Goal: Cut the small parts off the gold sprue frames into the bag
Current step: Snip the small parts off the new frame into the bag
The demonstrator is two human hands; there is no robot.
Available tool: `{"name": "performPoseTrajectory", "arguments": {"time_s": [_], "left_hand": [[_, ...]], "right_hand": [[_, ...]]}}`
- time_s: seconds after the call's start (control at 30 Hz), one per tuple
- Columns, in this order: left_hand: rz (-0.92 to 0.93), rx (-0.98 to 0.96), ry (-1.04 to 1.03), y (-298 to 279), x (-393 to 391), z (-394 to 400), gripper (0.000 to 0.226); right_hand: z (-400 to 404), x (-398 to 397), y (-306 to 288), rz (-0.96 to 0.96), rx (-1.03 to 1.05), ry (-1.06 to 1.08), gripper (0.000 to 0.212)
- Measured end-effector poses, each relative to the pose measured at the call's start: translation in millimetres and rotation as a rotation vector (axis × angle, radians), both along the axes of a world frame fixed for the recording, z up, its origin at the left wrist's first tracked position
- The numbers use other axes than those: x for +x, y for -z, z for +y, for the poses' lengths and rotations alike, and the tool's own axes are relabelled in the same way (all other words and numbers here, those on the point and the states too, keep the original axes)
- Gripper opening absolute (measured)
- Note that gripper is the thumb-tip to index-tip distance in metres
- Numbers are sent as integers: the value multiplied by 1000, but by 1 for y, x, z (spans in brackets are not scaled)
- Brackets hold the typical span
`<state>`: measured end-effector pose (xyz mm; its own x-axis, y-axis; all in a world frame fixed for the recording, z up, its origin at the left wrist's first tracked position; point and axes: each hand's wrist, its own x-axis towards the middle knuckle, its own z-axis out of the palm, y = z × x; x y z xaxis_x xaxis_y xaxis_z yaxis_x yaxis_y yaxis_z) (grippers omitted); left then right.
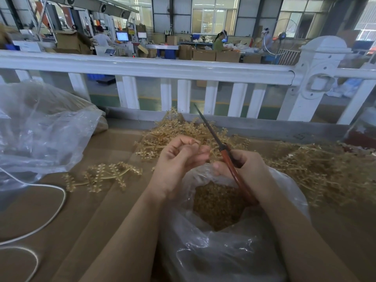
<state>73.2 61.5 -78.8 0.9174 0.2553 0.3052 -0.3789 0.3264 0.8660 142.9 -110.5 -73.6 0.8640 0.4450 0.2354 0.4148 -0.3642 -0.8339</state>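
Both hands work directly above the clear plastic bag (234, 247) so cut bits drop in: left hand (179, 159) pinches a gold sprue frame (203, 146), right hand (246, 169) grips red-handled scissors (227, 157). More gold frames (317, 165) lie beside the bag, within reach.

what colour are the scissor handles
Reddish-brown scissor handles, gripped in the right hand; head view.

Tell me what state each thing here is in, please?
Left hand: fingers curled, pinching a gold piece.
Right hand: gripping the scissors.
Scissors: blades together, pointing up and away.
Bag: open, partly filled with gold parts.
Gold frames: piled on the table.
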Motion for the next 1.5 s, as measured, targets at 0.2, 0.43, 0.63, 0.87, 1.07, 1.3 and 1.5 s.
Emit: {"name": "performPoseTrajectory", "arguments": {"time_s": [0.2,0.43,0.63,0.87,1.07,1.3,1.5], "left_hand": [[53,-15,76,-3,-2,6,16],[175,159,-26,-3,-4,12,33],[74,384,-77,-2,-3,13,30],[85,504,266,-10,-4,5,12],[102,482,374,-10,-5,-2,9],[-9,273,52,-3,2,2,14],[0,280,20,2,6,1,18]], "right_hand": [[0,-2,-5,98,196,-16,9],[-4,-8,-10,107,314,-84,11],[-5,-5,-11,132,338,-75,27],[-8,-7,-14,325,474,-158,12],[-5,-6,-14,288,497,-170,33],[-9,-4,-13,215,496,-158,32],[-1,-5,-12,143,390,-152,8]]}}
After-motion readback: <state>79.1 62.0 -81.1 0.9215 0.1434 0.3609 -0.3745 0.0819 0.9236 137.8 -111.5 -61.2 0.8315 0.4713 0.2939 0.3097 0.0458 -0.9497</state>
